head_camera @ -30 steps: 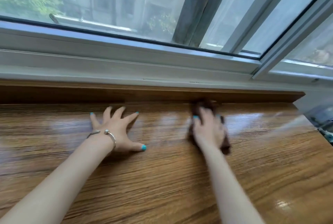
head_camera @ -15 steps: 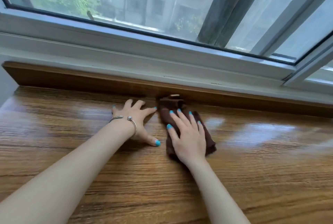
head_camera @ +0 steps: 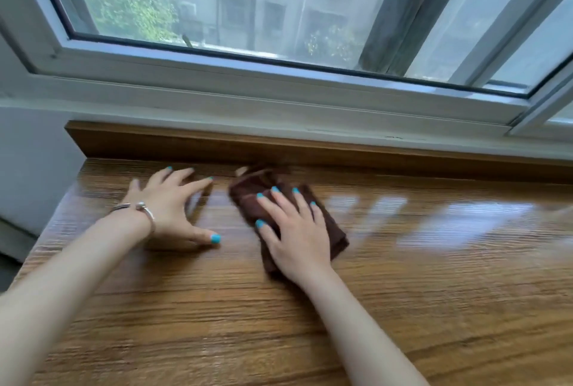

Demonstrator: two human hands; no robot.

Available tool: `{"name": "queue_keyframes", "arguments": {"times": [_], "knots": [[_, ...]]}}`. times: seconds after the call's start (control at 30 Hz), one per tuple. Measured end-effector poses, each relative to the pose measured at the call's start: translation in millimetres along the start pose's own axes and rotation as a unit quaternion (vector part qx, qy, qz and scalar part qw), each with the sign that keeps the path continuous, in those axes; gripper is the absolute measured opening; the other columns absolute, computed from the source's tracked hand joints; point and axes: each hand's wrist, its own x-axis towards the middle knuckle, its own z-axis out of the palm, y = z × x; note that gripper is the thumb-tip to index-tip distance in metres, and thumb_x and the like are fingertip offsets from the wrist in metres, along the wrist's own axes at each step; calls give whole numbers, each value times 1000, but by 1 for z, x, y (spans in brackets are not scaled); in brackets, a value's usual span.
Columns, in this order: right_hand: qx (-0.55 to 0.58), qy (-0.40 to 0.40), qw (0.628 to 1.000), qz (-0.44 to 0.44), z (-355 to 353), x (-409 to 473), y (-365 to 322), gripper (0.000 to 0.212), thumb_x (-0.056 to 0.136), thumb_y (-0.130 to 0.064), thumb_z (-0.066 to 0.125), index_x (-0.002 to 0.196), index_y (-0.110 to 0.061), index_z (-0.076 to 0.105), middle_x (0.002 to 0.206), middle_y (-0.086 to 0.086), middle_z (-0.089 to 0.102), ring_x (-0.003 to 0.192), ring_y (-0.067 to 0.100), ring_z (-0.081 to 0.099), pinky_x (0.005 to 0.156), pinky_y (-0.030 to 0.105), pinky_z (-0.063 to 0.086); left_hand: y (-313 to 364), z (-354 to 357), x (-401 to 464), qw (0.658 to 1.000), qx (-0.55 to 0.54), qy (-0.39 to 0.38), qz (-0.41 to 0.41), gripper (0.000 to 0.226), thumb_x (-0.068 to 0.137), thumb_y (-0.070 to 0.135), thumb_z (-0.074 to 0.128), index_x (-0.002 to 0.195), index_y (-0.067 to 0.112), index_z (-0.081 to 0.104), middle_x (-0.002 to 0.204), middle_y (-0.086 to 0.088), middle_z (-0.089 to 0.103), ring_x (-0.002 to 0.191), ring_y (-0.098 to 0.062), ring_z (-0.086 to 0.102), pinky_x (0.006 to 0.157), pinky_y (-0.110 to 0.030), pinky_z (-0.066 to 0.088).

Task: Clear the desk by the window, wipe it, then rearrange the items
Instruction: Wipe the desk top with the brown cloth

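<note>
Both hands flat: your right hand [head_camera: 294, 236] presses the cloth [head_camera: 248, 199] near the desk [head_camera: 434, 292] back edge; left hand [head_camera: 170, 209] spread just left, back-left corner unwiped.

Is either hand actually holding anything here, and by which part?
Nothing is gripped. The right hand presses flat on the middle of the brown cloth, fingers spread. The left hand rests bare on the desk.

The glossy wooden surface [head_camera: 403, 292] is warm brown with dark streaky grain; the folded terry cloth [head_camera: 248, 202] is dark chocolate brown; fingernails are turquoise, the thin wrist bangle [head_camera: 145, 209] silver, the window frame [head_camera: 248, 88] white
</note>
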Motion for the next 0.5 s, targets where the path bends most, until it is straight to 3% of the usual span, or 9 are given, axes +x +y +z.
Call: {"name": "queue_keyframes", "arguments": {"times": [0.03,0.07,0.13,0.2,0.27,0.33,0.4,0.47,0.5], "knots": [[-1,-14,999,-44,-1,1,-2,55,91,-59,24,145,-48,30,155,-20,27,147,17,17,115,40,17,-14,1,-4,1000,1,-23,-5,142,12,104,21,143,55,-1,158,15,-6,146,-23,-5,111,-60,14],[7,-14,999,-34,-3,4,9,51,94,-57,29,144,-49,30,156,-20,26,147,16,16,114,39,18,-24,3,-7,999,-4,-40,-1,140,13,104,23,142,56,-3,157,16,-8,146,-24,-7,112,-61,14],[19,18,991,134,-10,12,43,47,98,-50,36,145,-46,32,157,-18,25,147,17,15,115,40,19,-33,7,-8,999,-16,-40,17,128,31,101,40,142,56,-6,157,16,-11,145,-24,-8,112,-62,13],[60,76,930,355,-21,18,61,47,100,-47,35,147,-41,33,158,-12,24,147,21,14,117,43,16,-34,9,-7,999,-16,-28,29,118,47,93,52,143,54,-4,157,15,-11,146,-26,-8,111,-63,12],[67,102,880,460,-16,30,26,48,100,-45,34,147,-37,31,159,-9,22,147,24,14,116,45,15,-34,7,-6,999,-26,-31,34,116,51,89,56,144,52,-2,158,14,-10,145,-27,-8,110,-66,11],[26,116,924,365,5,42,-48,48,98,-41,39,145,-34,35,154,-5,32,141,26,25,109,44,23,-37,6,-4,998,-37,-27,38,116,52,87,58,145,51,0,158,13,-9,145,-28,-9,108,-68,10],[-1,97,982,165,29,40,-113,50,95,-39,44,144,-34,38,151,-6,38,139,24,31,107,41,28,-40,12,-4,998,-35,-11,46,117,51,88,57,146,48,1,158,14,-8,146,-27,-9,107,-68,11],[18,11,999,32,25,42,-123,50,97,-37,46,146,-37,37,154,-9,34,143,21,26,112,38,25,-44,18,-5,998,-25,8,65,116,54,91,49,148,43,0,158,14,-8,146,-27,-8,106,-66,11],[36,-8,999,19,19,48,-104,48,97,-35,48,145,-36,39,154,-9,34,143,22,27,113,37,24,-49,20,-5,996,-17,23,82,111,58,91,43,148,43,0,158,13,-8,146,-26,-8,106,-65,11]]}}
